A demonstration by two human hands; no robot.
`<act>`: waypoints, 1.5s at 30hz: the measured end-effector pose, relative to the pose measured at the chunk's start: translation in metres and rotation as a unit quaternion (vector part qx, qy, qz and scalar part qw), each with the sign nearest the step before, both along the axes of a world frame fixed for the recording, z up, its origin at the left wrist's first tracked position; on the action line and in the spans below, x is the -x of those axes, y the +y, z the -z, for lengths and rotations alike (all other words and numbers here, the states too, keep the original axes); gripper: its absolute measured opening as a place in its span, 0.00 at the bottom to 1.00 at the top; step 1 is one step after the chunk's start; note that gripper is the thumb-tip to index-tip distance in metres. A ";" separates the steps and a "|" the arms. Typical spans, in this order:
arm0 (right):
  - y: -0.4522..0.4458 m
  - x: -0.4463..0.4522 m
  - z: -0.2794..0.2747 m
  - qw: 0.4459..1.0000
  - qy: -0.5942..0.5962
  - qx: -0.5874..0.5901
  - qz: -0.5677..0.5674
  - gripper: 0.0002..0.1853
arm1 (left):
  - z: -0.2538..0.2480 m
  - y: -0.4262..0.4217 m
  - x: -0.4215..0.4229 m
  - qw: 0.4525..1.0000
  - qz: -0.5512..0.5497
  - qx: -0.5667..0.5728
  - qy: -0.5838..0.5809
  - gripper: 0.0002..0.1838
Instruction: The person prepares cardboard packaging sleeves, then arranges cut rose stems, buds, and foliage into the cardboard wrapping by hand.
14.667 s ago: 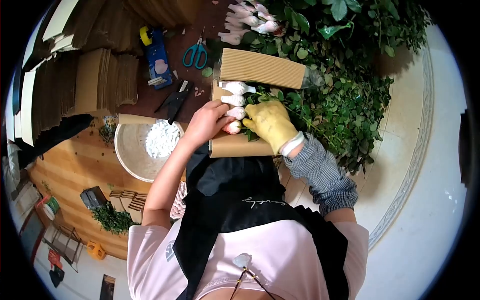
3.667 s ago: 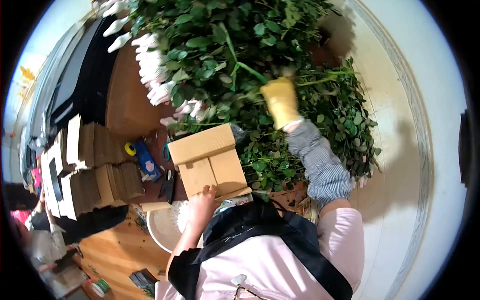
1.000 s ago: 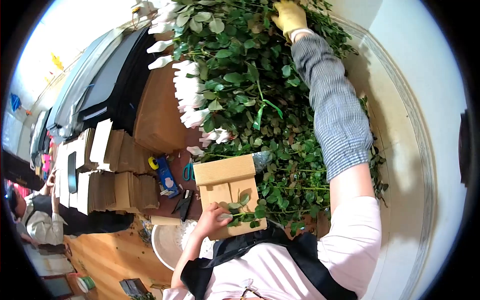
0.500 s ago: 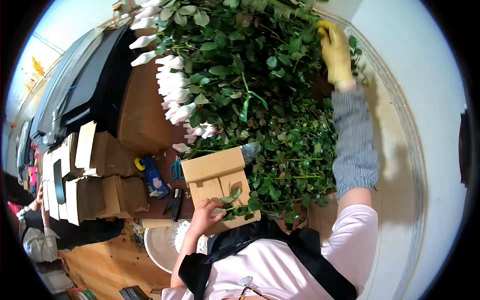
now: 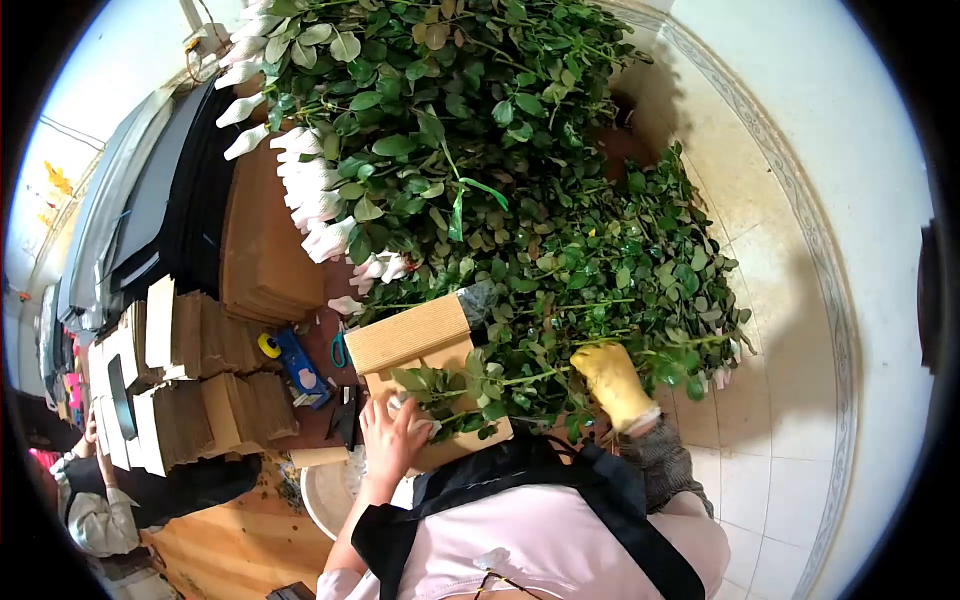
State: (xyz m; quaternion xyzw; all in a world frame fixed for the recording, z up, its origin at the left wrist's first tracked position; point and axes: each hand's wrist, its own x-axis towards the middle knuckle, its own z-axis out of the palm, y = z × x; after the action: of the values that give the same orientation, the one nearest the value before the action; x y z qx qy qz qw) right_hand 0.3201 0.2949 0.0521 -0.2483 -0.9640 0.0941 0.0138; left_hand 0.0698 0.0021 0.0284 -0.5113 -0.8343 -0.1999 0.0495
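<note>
A leafy rose stem (image 5: 525, 379) lies across the corrugated cardboard (image 5: 418, 332) in front of me. My left hand (image 5: 388, 440), bare, has its fingers curled over the stem's left end, where something white, apparently a sleeved bud, shows beneath them. My right hand (image 5: 612, 385), in a yellow glove, is closed around the same stem farther right, with leaves on both sides of it. Behind lies a large pile of green rose stems (image 5: 560, 235). White-sleeved buds (image 5: 312, 190) stick out along its left side, and a green tie (image 5: 457, 212) hangs on the leaves.
Left of the cardboard are a stapler-like black tool (image 5: 345, 415), a blue box (image 5: 303, 370) and teal scissors (image 5: 339, 350). Stacked folded cardboard (image 5: 205, 340) stands beyond. A white bucket (image 5: 322, 500) is below. Another person's sleeve (image 5: 100, 520) shows at far left.
My right hand has come down from the far right edge of the pile to the stem near my body. My left hand now lies flatter over the stem's end. The view has shifted slightly.
</note>
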 end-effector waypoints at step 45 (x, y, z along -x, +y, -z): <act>0.000 0.058 0.055 0.986 -0.014 -0.036 -0.165 0.09 | 0.038 -0.014 0.006 0.971 0.024 0.031 -0.234 0.28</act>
State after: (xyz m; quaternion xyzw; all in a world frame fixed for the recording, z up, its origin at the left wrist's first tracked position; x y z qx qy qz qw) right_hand 0.2622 0.2951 -0.0031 -0.0869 -0.9946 0.0566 -0.0063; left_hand 0.0635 -0.0116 -0.0098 -0.4711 -0.8163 -0.2889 -0.1678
